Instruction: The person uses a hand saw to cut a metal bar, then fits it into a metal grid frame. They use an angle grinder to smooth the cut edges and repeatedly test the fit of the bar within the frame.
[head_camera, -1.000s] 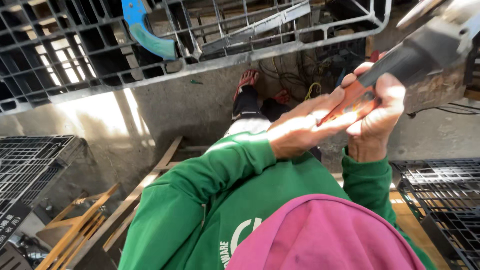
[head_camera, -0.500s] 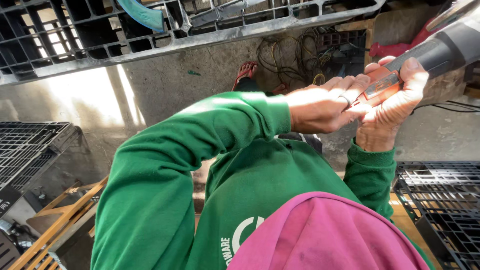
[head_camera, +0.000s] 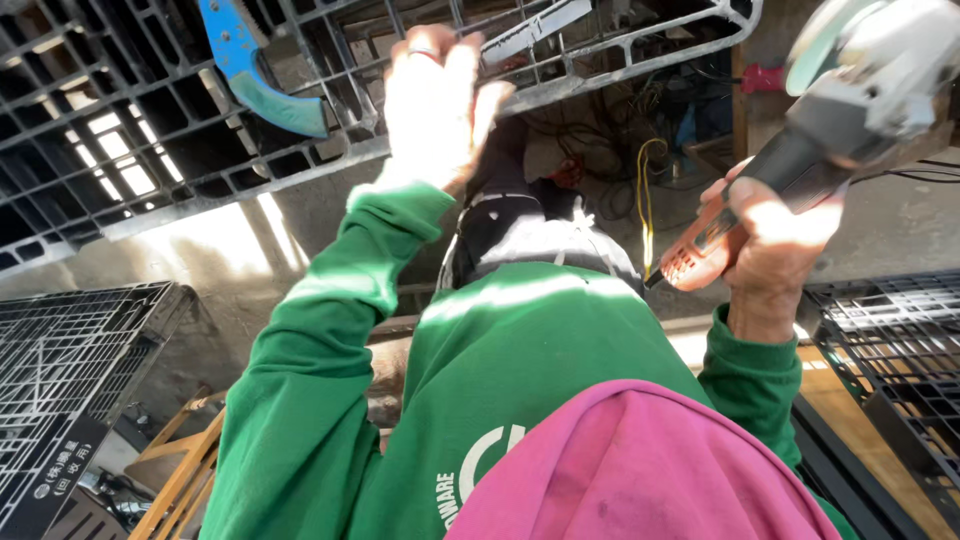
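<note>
— Two hands show in the head view. What does each one do?

— The right hand (head_camera: 775, 245) is wrapped tight around the orange-and-black handle of an angle grinder (head_camera: 800, 150), whose grey head points up toward the top right corner. The left hand (head_camera: 435, 105) is raised with its fingers curled loosely, a ring on one of them; it holds nothing.

— Where is that left hand?

— Just in front of the edge of a black plastic pallet (head_camera: 150, 120), though whether it touches cannot be told. A blue-handled tool (head_camera: 250, 70) sits in the pallet's grid, to the hand's left.

— And around the person?

— Green sleeves and a pink cloth (head_camera: 640, 470) fill the lower frame. More dark pallets (head_camera: 70, 370) lie at both sides, with wooden slats (head_camera: 185, 470) at lower left.
</note>
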